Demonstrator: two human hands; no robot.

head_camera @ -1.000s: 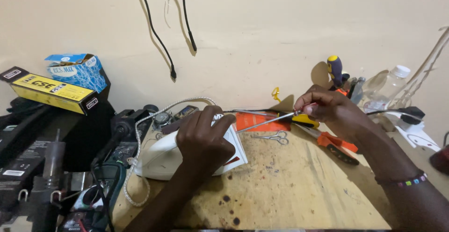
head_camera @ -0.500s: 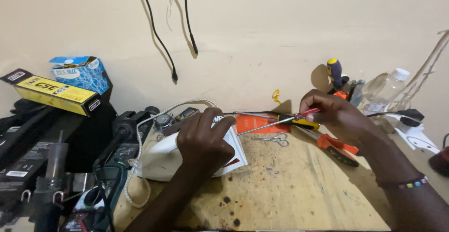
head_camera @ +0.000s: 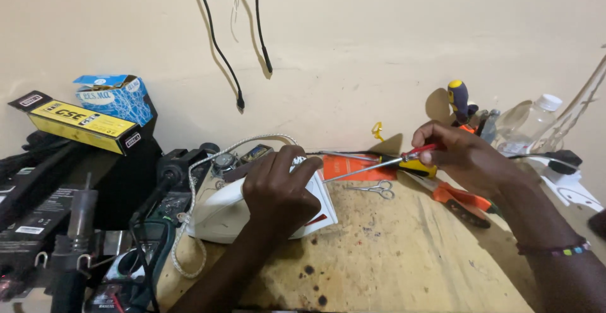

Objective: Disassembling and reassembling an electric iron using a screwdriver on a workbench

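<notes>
Iron point(head_camera: 221, 215), white, lying at 9 o'clock of centre on wooden bench point(head_camera: 404, 256), braided cord point(head_camera: 189, 224) looping off at its 8 o'clock. Judged heavy, rigid, smooth-shelled and likely slippery; best gripped across the broad body, as now. Left hand point(head_camera: 278, 193): palm down on top, fingers curled and pressed against the shell, clamping it. Right hand point(head_camera: 461, 158), at 2 o'clock: fingers pinched around red-and-yellow handle of screwdriver point(head_camera: 379, 164), shaft aimed toward 9 o'clock at the iron's upper end. Small scissors point(head_camera: 375, 190) just below the shaft. Orange pliers point(head_camera: 461, 199) at 3 o'clock. Farther back: yellow box point(head_camera: 82, 123) at 10 o'clock, plastic bottle point(head_camera: 530, 123) at 2 o'clock, black cables point(head_camera: 221, 48) hanging on wall at 12 o'clock.
</notes>
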